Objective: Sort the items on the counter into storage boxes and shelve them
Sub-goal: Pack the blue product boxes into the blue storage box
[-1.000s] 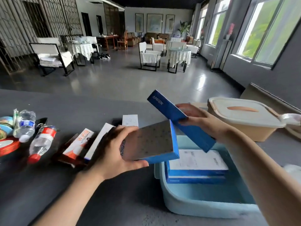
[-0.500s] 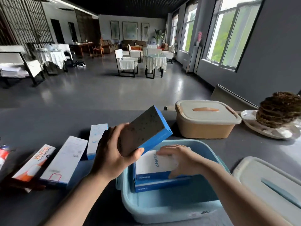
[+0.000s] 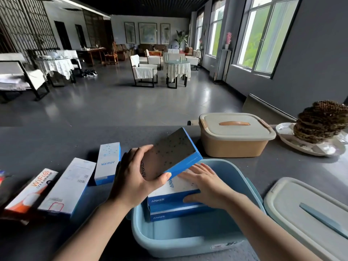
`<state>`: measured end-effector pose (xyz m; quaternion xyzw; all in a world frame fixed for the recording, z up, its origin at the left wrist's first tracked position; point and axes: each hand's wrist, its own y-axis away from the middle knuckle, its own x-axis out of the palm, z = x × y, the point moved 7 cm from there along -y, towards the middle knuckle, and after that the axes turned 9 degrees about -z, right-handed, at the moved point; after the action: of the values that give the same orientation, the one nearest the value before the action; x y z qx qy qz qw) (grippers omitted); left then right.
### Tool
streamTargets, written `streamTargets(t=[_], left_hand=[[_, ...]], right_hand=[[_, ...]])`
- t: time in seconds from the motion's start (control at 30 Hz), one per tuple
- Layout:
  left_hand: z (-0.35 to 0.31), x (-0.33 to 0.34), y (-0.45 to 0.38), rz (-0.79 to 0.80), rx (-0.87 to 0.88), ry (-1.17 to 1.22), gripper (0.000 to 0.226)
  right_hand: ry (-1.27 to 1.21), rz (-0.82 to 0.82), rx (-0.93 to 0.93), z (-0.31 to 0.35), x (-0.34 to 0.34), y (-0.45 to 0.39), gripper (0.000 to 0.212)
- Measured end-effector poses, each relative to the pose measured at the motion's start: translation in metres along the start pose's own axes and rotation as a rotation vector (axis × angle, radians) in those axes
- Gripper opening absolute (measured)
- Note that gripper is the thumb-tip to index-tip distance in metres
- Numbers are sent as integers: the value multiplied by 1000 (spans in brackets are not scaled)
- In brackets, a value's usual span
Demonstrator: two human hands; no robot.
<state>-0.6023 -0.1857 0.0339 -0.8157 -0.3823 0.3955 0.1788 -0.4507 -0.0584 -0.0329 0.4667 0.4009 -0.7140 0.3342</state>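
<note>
Nearest the camera, the light blue storage box [image 3: 169, 243] sat open on the dark worktop [image 3: 47, 140], with two Anker boxes [image 3: 169, 199] stacked inside against its left half. The right hand [image 3: 205, 185] lay flat on the upper one, fingers straight and thumb down its front face, pressing rather than gripping. Just above and left of it, the left hand [image 3: 135, 178] grasped a grey-faced blue box [image 3: 169, 153] by its near end, thumb on top and fingers curled underneath; the box tilted up, its long axis running from the hand away to the upper right, its lower edge hanging over the stack without clearly touching it. The left hand was thus the one placed to lower it, probably down and rightwards onto the stack. To the left, three more cartons [image 3: 69, 187] lay unsorted on the worktop. The blue box's lid [image 3: 310, 213] rested at the right. Farther back stood a lidded tan storage box [image 3: 235, 136].
</note>
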Motion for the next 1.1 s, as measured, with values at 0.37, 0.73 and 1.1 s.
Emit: streamTargets(t=[0.37, 0.73, 1.1], left_hand=[[-63, 49, 39, 356, 374, -257, 91], [-52, 56, 49, 401, 347, -286, 87], [28, 31, 63, 305, -240, -108, 71]], right_hand=[[-346, -230, 4, 10, -91, 64, 69], [-18, -34, -128, 24, -51, 63, 85], [-312, 235, -148, -6, -48, 60, 65]])
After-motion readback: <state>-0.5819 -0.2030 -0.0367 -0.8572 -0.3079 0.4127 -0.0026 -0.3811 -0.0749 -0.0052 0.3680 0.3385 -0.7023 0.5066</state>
